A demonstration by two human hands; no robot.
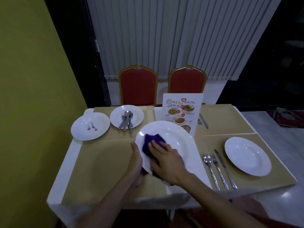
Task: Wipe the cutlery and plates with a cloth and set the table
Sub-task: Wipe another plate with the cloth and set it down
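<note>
Bench (105,163) first: white top, tan placemats over it, two red chairs (139,87) behind the far edge, pale vertical blinds (164,35) beyond.

Menu card (181,109) stands upright near the bench middle, its lower left corner hidden by the plate I hold.

Held plate (174,142), white, tilted up off the bench above the near-left placemat. My left hand (135,163) grips its left rim, thumb on the front edge; the other fingers are behind the plate, so I cannot tell how they sit. My right hand (164,159) lies flat on the plate's face, fingers (154,145) pressed together on a purple cloth (150,143) that lies against the plate.

Set plate (247,156) on the near-right placemat, with a spoon (209,165), fork (217,167) and knife (224,167) side by side just left of it.

Far left, two more plates: one (90,126) showing small pinkish marks in its well, one (138,116) carrying a loose heap of cutlery (126,120).

Far-right placemat: a knife and fork (203,121) just right of the menu card, the fork mostly hidden.
</note>
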